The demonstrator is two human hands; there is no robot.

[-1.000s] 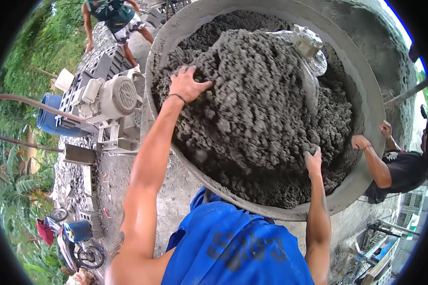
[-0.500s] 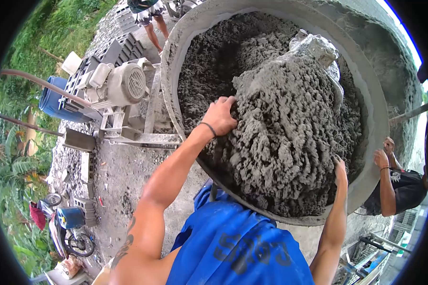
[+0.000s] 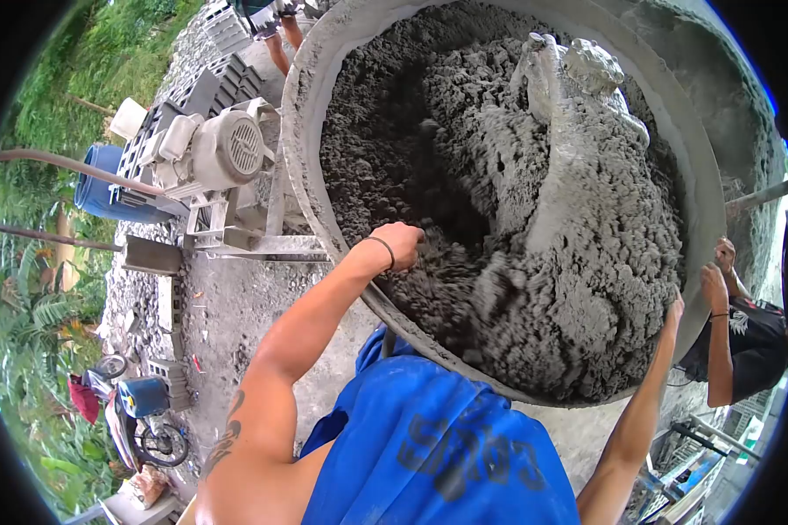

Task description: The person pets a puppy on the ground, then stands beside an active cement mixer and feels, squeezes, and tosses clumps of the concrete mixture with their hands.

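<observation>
Background: an outdoor yard, where greenery (image 3: pixel 52 297) filled the far left. Next came a parked motorcycle (image 3: pixel 144 429), a blue plastic drum (image 3: pixel 103 182) and a finned electric motor (image 3: pixel 235 149) on a dusty frame. Centre: one round mixer pan (image 3: pixel 301 166), holding grey, crumbly concrete mix (image 3: pixel 587 297). Left hand (image 3: pixel 398 246): loosely curled, over the mix just inside the near-left rim; whether it held any could not be told. Upper right of the pan: one mortar-caked mixing arm (image 3: pixel 545 87). Right hand (image 3: pixel 674 312): fingers extended, not closed, at the mix's right edge; any hold could not be told. Good handling seemed to call for shallow fingers, well apart from that arm, and wrists outside its sweep. Edges: the left forearm crossed the rim with concrete ground beside it, giving room to draw back; the right had less, near a co-worker's hand (image 3: pixel 714 287).
</observation>
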